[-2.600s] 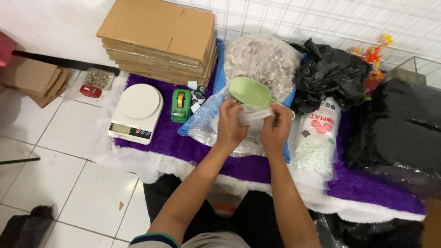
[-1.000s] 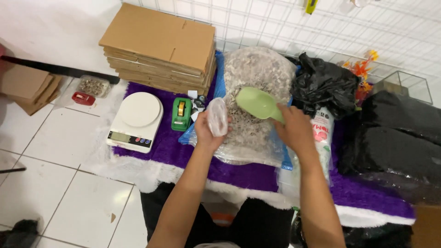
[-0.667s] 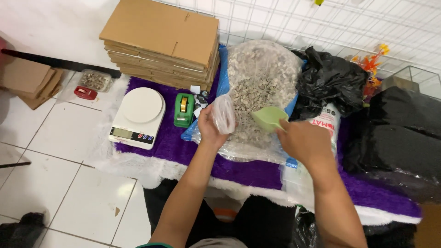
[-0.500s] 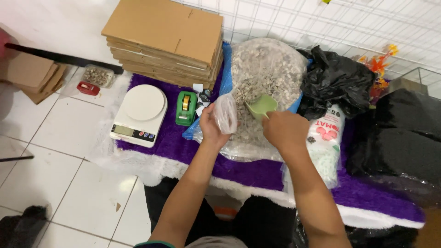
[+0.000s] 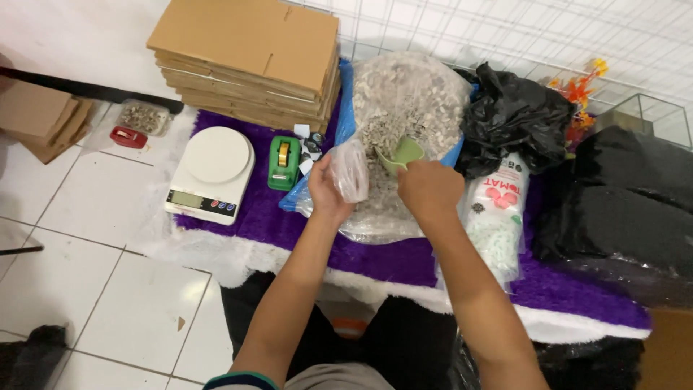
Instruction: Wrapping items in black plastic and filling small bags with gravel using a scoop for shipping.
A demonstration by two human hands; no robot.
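My left hand holds a small clear plastic bag upright above the purple rug. My right hand grips a pale green scoop whose mouth dips into the large clear sack of grey-white gravel. The scoop sits just right of the small bag, close to its opening. Both hands are over the near part of the big sack.
A white digital scale and a green tape dispenser lie left of the hands. A stack of flat cardboard is behind them. Black plastic bags and a printed clear bag of pale pellets lie to the right.
My right hand swung the green scoop from above the sack down into the gravel. My left hand lifted the small bag away from the right hand and now holds it alone.
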